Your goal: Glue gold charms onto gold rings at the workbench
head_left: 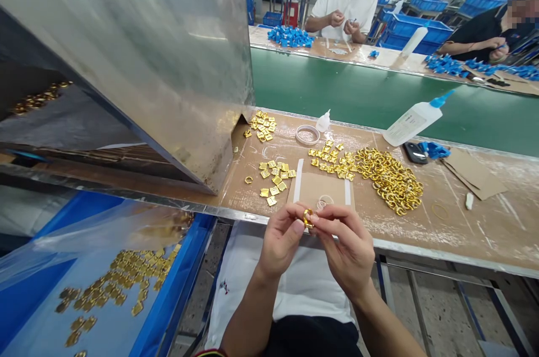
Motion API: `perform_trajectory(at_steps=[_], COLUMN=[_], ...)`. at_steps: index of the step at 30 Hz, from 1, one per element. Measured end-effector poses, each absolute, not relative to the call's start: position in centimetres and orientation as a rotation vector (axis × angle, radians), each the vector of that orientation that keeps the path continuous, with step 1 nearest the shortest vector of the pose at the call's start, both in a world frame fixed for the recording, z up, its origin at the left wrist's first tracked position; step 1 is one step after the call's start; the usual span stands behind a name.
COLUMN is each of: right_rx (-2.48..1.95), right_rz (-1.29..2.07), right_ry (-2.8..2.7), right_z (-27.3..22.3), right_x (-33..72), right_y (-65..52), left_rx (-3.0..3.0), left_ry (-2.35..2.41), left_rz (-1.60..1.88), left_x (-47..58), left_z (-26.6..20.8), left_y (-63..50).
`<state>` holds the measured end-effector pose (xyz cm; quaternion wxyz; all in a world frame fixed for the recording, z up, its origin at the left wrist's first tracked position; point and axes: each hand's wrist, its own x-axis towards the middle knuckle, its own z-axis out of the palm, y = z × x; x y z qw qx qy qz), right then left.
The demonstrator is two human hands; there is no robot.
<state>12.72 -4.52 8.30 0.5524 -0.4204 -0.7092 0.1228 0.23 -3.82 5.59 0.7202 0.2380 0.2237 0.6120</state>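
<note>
Between my two hands is a small gold ring (309, 219), pinched by the fingertips just over the table's near edge. My left hand (283, 239) closes on its left side with thumb and forefinger. From the other side my right hand (347, 245) grips it, its fingers bent together. Just beyond lies a cardboard piece (322, 186) with white tape strips and a few pale rubber bands (324, 201). Loose gold square pieces (275, 174) are spread to the left. A big heap of gold rings (389, 177) lies to the right, beside more gold squares (332, 159).
A large metal housing (202, 65) stands at left, above a blue crate (168, 295) of gold pieces. A tape roll (307, 134), small bottle (323, 121) and larger bottle (412, 123) stand near the green belt (337, 87). Two co-workers sit across, near blue pieces (290, 36).
</note>
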Motion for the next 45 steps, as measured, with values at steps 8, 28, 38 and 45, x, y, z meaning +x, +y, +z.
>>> perform_trajectory(at_steps=[8, 28, 38, 45], right_rx=[-1.032, -1.086, -1.062, -1.091], right_rz=[0.305, 0.449, 0.406, 0.468], right_ry=[-1.650, -1.693, -1.681, -1.723], right_z=[7.9, 8.2, 7.8, 8.2], right_x=[11.7, 11.1, 11.4, 12.0], right_y=[-4.8, -3.9, -4.1, -4.0], left_rx=[0.376, -0.303, -0.369, -0.392], left_ry=[0.432, 0.399, 0.458, 0.443], left_rz=[1.278, 1.159, 1.167, 1.099], left_x=[0.4, 0.6, 1.5, 1.3], left_z=[5.7, 6.1, 7.2, 7.4], left_y=[-3.7, -3.6, -3.6, -3.8])
